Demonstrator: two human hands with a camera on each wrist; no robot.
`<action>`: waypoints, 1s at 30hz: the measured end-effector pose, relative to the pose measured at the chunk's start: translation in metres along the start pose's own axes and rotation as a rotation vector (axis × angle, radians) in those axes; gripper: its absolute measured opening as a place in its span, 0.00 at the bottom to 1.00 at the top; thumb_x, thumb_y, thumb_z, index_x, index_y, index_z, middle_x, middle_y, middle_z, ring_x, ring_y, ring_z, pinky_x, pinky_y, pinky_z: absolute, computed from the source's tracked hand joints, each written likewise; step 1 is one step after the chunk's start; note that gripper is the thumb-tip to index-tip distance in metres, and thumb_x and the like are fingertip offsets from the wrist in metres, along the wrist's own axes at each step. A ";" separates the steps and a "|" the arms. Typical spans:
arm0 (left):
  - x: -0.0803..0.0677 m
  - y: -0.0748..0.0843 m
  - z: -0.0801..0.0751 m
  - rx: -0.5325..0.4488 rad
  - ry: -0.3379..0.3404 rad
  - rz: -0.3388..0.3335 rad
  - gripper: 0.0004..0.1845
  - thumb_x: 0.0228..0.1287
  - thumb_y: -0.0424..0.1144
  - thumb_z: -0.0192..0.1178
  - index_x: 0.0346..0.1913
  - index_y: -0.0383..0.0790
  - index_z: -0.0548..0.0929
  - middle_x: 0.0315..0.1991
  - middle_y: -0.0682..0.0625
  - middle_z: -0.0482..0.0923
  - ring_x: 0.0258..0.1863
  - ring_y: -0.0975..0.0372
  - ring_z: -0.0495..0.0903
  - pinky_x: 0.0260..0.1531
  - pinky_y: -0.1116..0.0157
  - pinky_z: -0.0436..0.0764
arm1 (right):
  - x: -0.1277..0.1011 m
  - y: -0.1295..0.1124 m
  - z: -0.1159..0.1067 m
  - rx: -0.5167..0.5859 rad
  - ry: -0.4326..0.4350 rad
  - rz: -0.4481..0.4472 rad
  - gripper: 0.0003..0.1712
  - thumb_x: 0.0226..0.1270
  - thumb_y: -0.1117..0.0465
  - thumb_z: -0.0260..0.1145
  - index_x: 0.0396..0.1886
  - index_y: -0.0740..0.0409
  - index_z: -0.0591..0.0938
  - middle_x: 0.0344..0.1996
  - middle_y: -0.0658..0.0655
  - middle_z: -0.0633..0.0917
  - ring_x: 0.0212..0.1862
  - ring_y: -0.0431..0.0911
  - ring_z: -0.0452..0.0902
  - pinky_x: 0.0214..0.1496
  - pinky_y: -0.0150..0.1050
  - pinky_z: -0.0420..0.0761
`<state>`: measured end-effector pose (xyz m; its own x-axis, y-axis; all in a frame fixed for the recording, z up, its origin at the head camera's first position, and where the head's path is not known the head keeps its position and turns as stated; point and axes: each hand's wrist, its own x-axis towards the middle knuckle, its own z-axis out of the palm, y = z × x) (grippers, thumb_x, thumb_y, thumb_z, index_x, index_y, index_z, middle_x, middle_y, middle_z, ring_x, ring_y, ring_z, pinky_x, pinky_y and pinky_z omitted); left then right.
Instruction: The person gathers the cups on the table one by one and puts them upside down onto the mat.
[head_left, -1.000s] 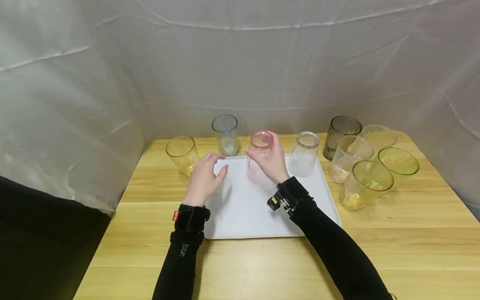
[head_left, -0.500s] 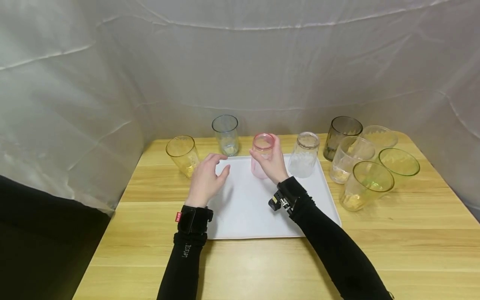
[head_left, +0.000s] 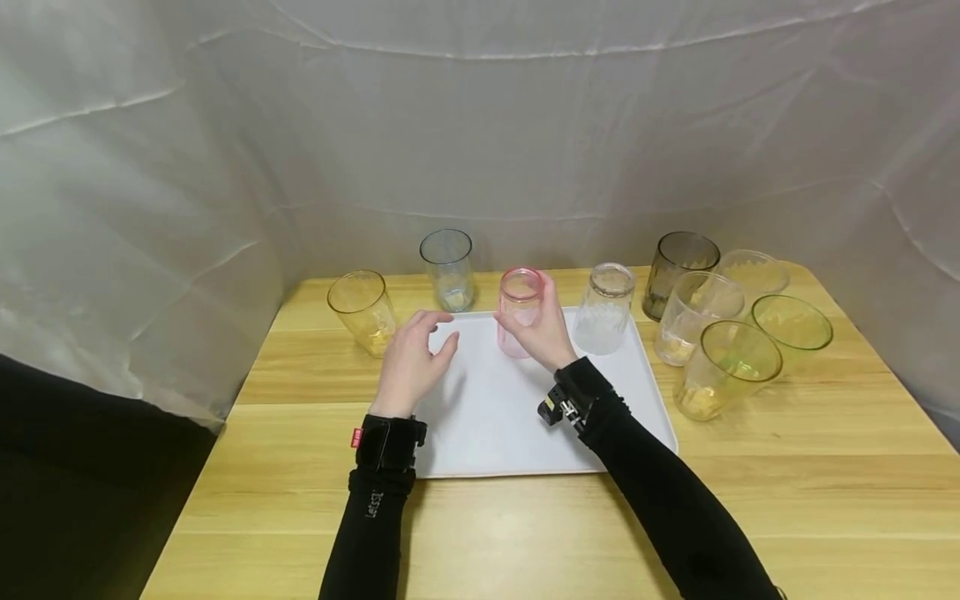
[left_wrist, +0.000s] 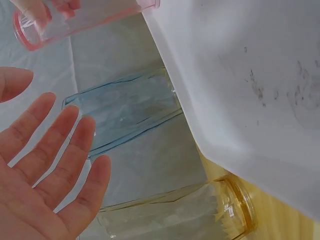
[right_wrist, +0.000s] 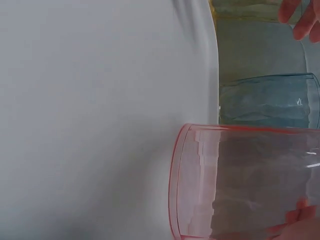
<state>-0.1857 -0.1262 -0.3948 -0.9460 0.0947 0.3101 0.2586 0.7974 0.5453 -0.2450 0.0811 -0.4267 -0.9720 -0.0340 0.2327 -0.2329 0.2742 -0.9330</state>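
Note:
A pink drinking glass [head_left: 517,287] stands upside down at the back of the white tray [head_left: 495,433]. My right hand [head_left: 546,331] grips it from the right, thumb in front and fingers behind. In the right wrist view, the glass's pink rim [right_wrist: 176,175] is close over the tray. My left hand [head_left: 414,360] hovers by the tray's left edge, holding nothing, its fingers [left_wrist: 67,160] apart and loosely bent. Nearest to it is an upright yellow glass [head_left: 365,308]. A clear glass [head_left: 602,312] sits inverted on the tray, right of the pink one.
Behind the tray stands an upright bluish glass [head_left: 450,271]. On the table [head_left: 825,500] to the right are upright glasses: a dark grey one [head_left: 675,267], a green-rimmed one [head_left: 791,329], an amber-rimmed one [head_left: 720,379] and clear ones. A pale curtain [head_left: 480,150] hangs close behind.
My right hand has set the pink glass straighter on the tray, its lower end shifting slightly right. My left hand has drifted a little to the right.

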 end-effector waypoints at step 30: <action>-0.004 -0.002 -0.002 -0.045 0.011 -0.025 0.16 0.70 0.43 0.62 0.55 0.38 0.84 0.56 0.42 0.83 0.53 0.49 0.82 0.49 0.52 0.83 | -0.011 -0.009 0.000 -0.071 0.050 -0.005 0.52 0.56 0.59 0.78 0.76 0.60 0.58 0.73 0.64 0.67 0.76 0.57 0.61 0.80 0.57 0.59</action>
<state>-0.1815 -0.1294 -0.3951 -0.9502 0.0684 0.3042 0.2435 0.7720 0.5872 -0.2320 0.0787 -0.4212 -0.9676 0.0117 0.2521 -0.2330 0.3419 -0.9104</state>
